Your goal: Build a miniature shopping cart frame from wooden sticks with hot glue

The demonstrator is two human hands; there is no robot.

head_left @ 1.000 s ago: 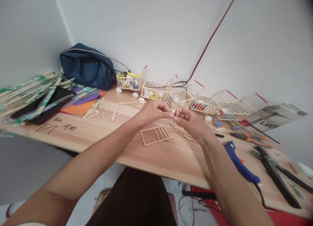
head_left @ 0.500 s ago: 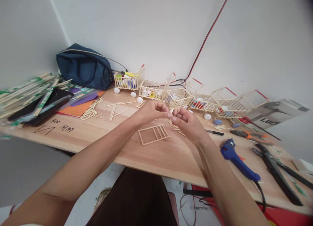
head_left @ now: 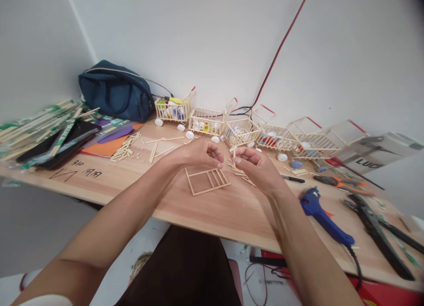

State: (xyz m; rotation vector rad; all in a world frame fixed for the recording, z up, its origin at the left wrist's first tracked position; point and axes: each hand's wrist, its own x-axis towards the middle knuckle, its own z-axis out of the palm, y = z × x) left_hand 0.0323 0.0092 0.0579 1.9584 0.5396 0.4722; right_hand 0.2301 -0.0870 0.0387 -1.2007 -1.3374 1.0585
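Note:
My right hand [head_left: 255,167] pinches a short wooden stick [head_left: 234,155] held upright above the wooden table [head_left: 212,209]. My left hand [head_left: 200,153] hovers just to its left, fingers curled in, a small gap from the stick; I cannot make out anything in it. Below the hands lies a flat stick frame [head_left: 207,181] with several slats. A small heap of loose sticks [head_left: 241,173] lies under my right hand.
A row of small stick carts [head_left: 245,131] lines the wall. A dark blue bag [head_left: 114,92] sits at the back left beside bundled chopsticks [head_left: 36,125]. A blue glue gun [head_left: 323,217], pliers [head_left: 377,228] and cutters [head_left: 338,184] lie at the right.
My hands have come slightly apart; before they were touching at the fingertips. The stick now stands upright in my right hand's pinch.

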